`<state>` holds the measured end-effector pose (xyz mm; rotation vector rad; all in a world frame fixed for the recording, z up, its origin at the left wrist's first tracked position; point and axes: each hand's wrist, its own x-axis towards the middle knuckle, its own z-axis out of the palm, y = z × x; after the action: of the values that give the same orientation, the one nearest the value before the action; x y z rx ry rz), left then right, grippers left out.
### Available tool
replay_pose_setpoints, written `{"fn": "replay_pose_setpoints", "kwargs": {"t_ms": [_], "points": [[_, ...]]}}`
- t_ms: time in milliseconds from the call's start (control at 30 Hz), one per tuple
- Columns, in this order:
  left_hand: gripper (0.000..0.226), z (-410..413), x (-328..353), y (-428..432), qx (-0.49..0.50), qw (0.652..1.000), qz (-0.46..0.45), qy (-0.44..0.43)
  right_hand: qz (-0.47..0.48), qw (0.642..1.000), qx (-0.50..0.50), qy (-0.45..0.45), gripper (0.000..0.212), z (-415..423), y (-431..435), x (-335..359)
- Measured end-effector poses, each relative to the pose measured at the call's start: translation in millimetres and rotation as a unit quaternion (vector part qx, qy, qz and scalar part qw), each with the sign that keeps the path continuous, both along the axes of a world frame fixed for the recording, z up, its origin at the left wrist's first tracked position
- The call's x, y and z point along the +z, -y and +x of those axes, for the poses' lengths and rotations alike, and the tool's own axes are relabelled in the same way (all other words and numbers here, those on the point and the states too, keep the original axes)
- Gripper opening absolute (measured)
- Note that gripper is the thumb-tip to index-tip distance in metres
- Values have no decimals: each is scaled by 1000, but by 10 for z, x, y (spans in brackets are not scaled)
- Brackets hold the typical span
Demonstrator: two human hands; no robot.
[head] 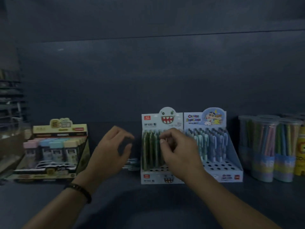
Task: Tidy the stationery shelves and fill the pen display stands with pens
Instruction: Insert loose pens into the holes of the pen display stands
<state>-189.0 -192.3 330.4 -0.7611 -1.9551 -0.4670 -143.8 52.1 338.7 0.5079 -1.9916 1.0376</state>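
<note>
On the flat dark shelf (148,204), the right hand (178,151) pinches the tops of slim green pens (149,149) upright in the monster-faced cardboard stand (148,177); the left hand (110,151) hovers loosely curled, holding nothing, near loose pens (132,164)

There are two hands, a left hand (112,151) and a right hand (178,149). One dark band (79,190) is on the left wrist.

Three display boxes stand on the shelf (148,204): one yellow box (41,176), one monster box (148,177) and one cartoon box (231,172). The yellow box has four little packs (51,146) in its front row.

Four green pens (151,149) show in the monster box. The blue pens (212,146) are too blurry to count. So are the loose pens (132,163).

At least three clear tubs (264,146) of coloured pencils stand on the right, next to one yellow tub (300,156).
</note>
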Motion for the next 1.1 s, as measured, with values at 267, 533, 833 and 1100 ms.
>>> {"fn": "replay_pose_setpoints", "kwargs": {"t_ms": [267, 533, 833, 1100], "points": [[20, -283, -528, 308, 61, 975, -99, 187, -11, 1000, -8, 23, 17, -94, 166, -248], [18, -235, -540, 339, 96, 960, -96, 247, 7, 996, 33, 85, 21, -80, 161, -354], [12, -235, -554, 328, 87, 942, -105, 307, 26, 991, 45, 122, 18, -70, 166, -344], [17, -158, -444, 383, 7, 965, 11, 262, 13, 993, 47, 103, 16, -85, 167, -355]]}}
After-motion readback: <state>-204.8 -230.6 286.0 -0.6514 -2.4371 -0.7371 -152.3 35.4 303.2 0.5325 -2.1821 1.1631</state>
